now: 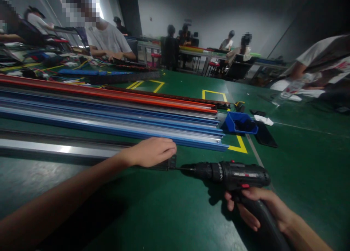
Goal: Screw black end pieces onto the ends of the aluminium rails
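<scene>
My right hand (254,207) is wrapped round the handle of a black cordless drill (235,174) with red details, which lies level and points left. Its long thin bit (184,168) reaches the dark end piece (171,162) of a long black-and-silver metal profile (65,147). My left hand (153,151) is closed over the profile close to that end, holding it down on the green table. Just beyond lie several blue and silver profiles (136,128) side by side, with an orange profile (123,94) behind them.
A blue bin (240,122) with dark small parts stands beyond the drill, beside a dark flat phone-like slab (265,134) and white paper (263,120). A clear bottle (290,90) is farther right. Yellow tape marks (243,145) the green tabletop (308,163). Co-workers sit around.
</scene>
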### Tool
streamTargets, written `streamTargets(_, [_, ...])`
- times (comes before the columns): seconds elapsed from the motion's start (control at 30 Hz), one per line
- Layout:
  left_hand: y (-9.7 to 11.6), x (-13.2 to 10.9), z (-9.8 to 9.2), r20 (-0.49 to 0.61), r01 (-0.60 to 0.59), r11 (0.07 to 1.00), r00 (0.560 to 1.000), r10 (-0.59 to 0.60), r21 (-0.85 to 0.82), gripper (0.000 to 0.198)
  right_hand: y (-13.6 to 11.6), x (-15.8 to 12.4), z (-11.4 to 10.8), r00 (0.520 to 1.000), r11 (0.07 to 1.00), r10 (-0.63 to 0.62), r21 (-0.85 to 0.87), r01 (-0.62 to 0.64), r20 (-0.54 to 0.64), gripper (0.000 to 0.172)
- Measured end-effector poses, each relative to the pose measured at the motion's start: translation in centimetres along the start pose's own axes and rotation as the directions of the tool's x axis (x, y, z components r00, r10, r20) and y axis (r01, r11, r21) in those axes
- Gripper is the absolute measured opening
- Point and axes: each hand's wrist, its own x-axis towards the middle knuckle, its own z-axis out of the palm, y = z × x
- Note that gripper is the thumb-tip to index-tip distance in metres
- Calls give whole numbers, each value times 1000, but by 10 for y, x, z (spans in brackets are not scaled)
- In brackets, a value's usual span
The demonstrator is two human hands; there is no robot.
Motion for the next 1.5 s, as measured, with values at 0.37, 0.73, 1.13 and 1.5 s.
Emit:
streamTargets(0.37, [2, -2, -4, 42, 48, 997, 998, -46, -54, 39, -23, -7, -2, 902, 897, -390, 145, 418, -185, 32])
streamTargets(0.73, [50, 36, -11, 61, -199, 961, 980, 191, 191, 30, -19, 7, -5, 851, 869, -437, 108, 484, -292, 26])
streamTargets(1.13, [69, 103, 44, 140, -260, 857, 965, 221, 445, 29, -15, 10, -5, 886, 886, -441, 89, 456, -143, 34])
streamTargets(1.5, [68, 74, 24, 67, -312, 925, 950, 305, 216, 23, -16, 10, -1, 900, 902, -413, 74, 425, -141, 33])
